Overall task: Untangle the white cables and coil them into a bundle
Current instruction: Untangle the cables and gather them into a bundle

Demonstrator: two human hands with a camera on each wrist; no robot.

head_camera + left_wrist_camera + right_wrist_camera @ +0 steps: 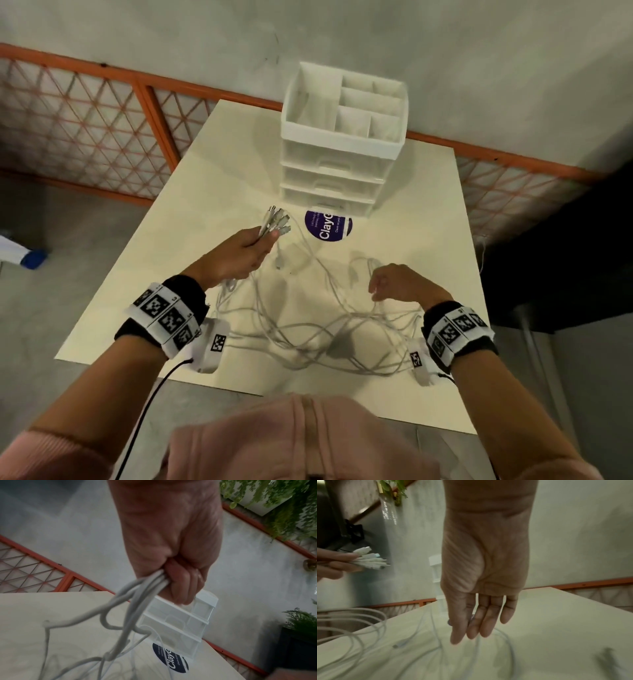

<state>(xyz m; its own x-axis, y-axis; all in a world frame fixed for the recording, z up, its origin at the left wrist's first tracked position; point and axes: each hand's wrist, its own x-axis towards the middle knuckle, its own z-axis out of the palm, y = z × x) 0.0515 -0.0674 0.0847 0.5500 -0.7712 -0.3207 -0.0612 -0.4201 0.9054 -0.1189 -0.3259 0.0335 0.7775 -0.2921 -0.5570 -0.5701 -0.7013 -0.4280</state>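
Observation:
Several white cables (308,329) lie in loose tangled loops on the cream table (178,240). My left hand (239,255) is raised over the table's left half and grips a bunch of cable ends, whose plugs (277,221) stick out past my fingers. In the left wrist view the curled fingers (181,582) clamp the cords (137,596), which hang down to the table. In the right wrist view the same plugs (371,559) show at the left. My right hand (394,282) hovers over the loops at the right, fingers (481,622) straight and holding nothing.
A white drawer organiser (342,137) with open top compartments stands at the table's far side. A round purple sticker (327,226) lies in front of it. An orange lattice fence (102,130) runs behind the table. The near table edge is close to my body.

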